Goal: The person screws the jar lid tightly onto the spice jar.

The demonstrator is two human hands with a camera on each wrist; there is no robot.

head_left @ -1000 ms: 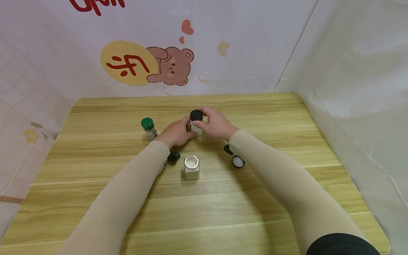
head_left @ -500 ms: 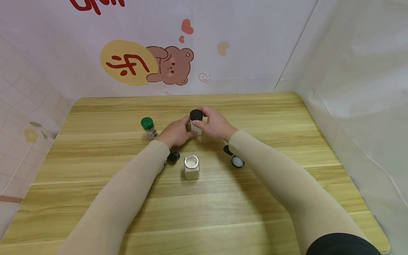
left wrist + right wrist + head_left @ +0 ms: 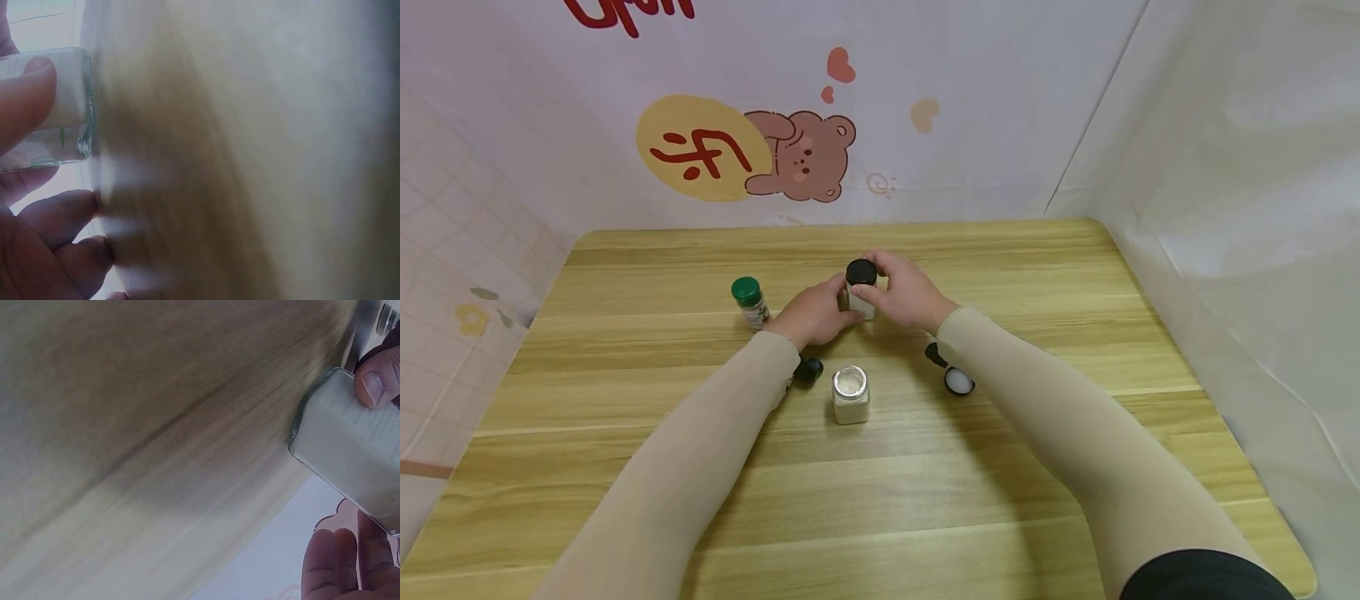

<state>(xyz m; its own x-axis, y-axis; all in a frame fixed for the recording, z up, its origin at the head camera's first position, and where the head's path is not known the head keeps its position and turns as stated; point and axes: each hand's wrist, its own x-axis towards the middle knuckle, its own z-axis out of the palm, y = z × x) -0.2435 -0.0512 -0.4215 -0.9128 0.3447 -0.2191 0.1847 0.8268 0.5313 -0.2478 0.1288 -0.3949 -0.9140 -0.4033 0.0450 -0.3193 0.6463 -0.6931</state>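
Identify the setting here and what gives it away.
Probably a staged tabletop workspace: a wood-grain table, a cartoon-printed backdrop right behind it, and a black-capped jar being handled there.

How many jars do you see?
3: the green-lidded jar by the left hand, the black-lidded jar between it and the right hand, the open jar in front. Arms may hide more.

Legible: one sideways sign, 乐 (image 3: 703,154).
Red, on backdrop's (image 3: 992,175) yellow disc (image 3: 721,185). Red lettering (image 3: 628,22) at top edge cut off; print (image 3: 757,317) on green-capped bottle (image 3: 748,293) too small; faint rows (image 3: 375,428) on black-lidded jar (image 3: 347,459) unreadable.
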